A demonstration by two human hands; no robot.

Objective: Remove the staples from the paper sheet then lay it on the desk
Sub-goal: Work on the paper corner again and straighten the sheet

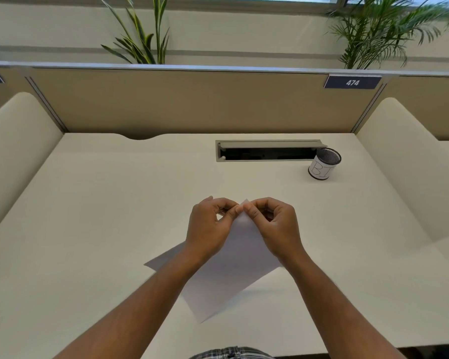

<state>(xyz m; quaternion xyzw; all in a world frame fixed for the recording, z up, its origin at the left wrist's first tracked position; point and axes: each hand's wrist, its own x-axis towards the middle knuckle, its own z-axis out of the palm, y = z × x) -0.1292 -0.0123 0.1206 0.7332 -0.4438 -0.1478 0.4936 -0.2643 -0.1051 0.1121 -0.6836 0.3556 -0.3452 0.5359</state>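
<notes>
Both hands were at the far corner of the paper (228, 270), held up off the bench (101, 203). Left hand (209, 224) had thumb and fingers (231, 212) curled, pinching the corner from the left. Right hand (275, 224) mirrored it, fingertips clamped on the same corner from the right. The two thumb tips sat almost touching, just below the paper's tip. Staples not resolvable at that size, too small or hidden under the fingers.

Paper was tilted: far corner raised in the hands, near corner low, close to the bench edge; cannot tell if it touched. Left corner stuck out under the left forearm. Sheet sat roughly centre of the bench, diamond-wise to the person.

Mesh cup (324, 164) with a white label stood upright at far right, just beside the end of the open cable tray (267, 151). Divider behind carried a tag reading 474 (352, 82). Two plants (140, 40) behind the divider
</notes>
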